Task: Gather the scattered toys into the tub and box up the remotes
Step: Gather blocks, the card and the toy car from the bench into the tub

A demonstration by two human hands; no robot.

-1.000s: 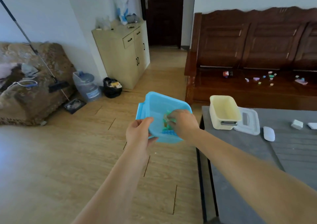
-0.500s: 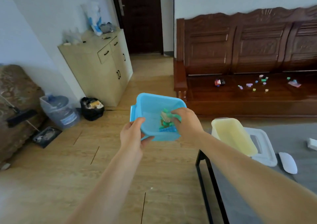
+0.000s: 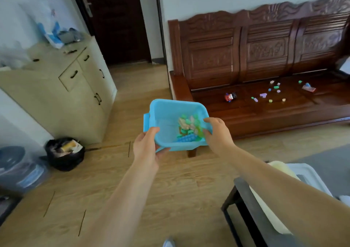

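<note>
I have both hands, left [image 3: 145, 148] and right [image 3: 217, 135], gripping the part-filled blue tub [image 3: 162, 121]; toys [image 3: 265, 95] remain on the bench [image 3: 246, 114], remotes unboxed.

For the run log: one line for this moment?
left hand: holds blue tub | right hand: holds tub | toys: on bench

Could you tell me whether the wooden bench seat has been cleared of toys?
No, the wooden bench seat bears a red toy figure and small coloured blocks, while both hands hold the blue tub.
</note>
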